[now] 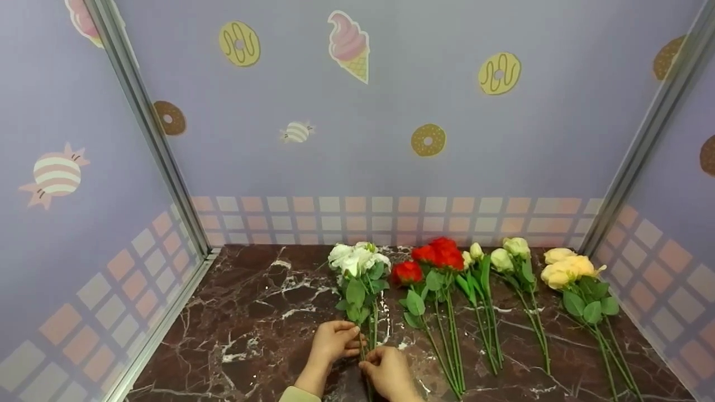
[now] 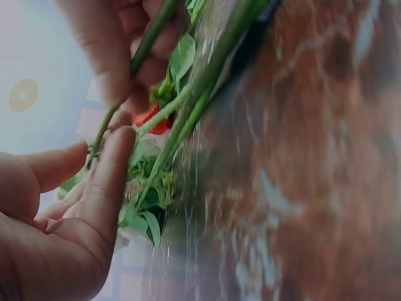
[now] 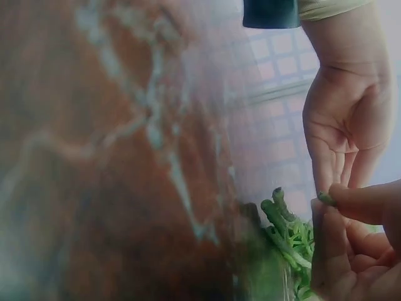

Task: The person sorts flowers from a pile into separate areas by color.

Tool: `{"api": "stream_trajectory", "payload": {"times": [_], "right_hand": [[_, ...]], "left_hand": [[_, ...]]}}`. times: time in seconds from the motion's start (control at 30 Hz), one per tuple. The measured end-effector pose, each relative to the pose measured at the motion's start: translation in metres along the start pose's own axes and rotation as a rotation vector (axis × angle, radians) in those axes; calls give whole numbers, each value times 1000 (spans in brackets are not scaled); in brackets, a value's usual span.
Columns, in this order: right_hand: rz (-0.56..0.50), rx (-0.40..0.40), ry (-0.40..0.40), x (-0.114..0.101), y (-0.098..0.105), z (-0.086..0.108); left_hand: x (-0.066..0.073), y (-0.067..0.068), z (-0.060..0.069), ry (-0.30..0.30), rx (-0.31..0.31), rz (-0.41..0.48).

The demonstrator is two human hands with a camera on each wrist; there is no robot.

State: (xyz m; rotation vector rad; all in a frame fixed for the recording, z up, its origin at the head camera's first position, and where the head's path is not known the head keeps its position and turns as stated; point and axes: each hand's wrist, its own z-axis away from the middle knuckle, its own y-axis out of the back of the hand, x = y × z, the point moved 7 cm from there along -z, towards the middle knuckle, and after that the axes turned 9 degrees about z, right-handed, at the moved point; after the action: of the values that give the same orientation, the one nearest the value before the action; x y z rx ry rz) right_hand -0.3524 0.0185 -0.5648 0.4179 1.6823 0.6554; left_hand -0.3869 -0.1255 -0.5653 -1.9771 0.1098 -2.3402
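A bunch of white flowers (image 1: 357,259) with green leaves lies on the marble-patterned table, its stems toward me. My left hand (image 1: 334,341) is at the left of the stems, just below the leaves. In the left wrist view, thumb and fingers of that hand hold one raised green stem (image 2: 145,55). Nearer me, my right hand (image 1: 389,369) pinches the same stem lower down between thumb and forefinger. The stem's cut end (image 3: 326,199) pokes out of this pinch in the right wrist view. Other stems (image 3: 285,241) of the bunch lie below the hands.
Rightward lie red roses (image 1: 441,254), small pale buds (image 1: 475,251), pale green-white roses (image 1: 514,251) and yellow roses (image 1: 567,271), stems toward me. Patterned walls (image 1: 380,167) enclose the dark table (image 1: 251,312) at the back and both sides.
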Motion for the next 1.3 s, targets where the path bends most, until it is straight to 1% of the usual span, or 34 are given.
{"api": "stream_trajectory", "payload": {"times": [0.13, 0.27, 0.4, 0.53, 0.6, 0.73, 0.93, 1.03, 1.13, 1.2, 1.3], "right_hand": [[106, -23, -38, 0, 0, 0], [162, -4, -44, -1, 1, -4], [211, 33, -20, -2, 1, -7], [235, 52, -15, -2, 0, -8], [252, 70, -13, -2, 1, -8], [283, 96, -9, -1, 1, -10], [334, 72, -1, 1, 0, -13], [329, 60, -6, 2, 1, -13], [286, 34, -24, 4, 3, -13], [254, 19, -40, 5, 9, -12], [191, 15, -57, 6, 24, -14]], "left_hand": [[0, 5, -1, 12, 20, -94], [1, 8, -2, -7, 39, -149], [-2, 12, -4, -14, 58, -166], [-5, 21, -5, 1, 85, -172], [-4, 26, -6, -4, 99, -180], [-1, 37, -9, -42, 125, -197], [6, 54, -13, -86, 173, -216], [11, 61, -16, -89, 199, -236], [17, 68, -20, -98, 233, -282], [25, 73, -22, -131, 263, -346], [40, 81, -24, -192, 314, -475]]}}
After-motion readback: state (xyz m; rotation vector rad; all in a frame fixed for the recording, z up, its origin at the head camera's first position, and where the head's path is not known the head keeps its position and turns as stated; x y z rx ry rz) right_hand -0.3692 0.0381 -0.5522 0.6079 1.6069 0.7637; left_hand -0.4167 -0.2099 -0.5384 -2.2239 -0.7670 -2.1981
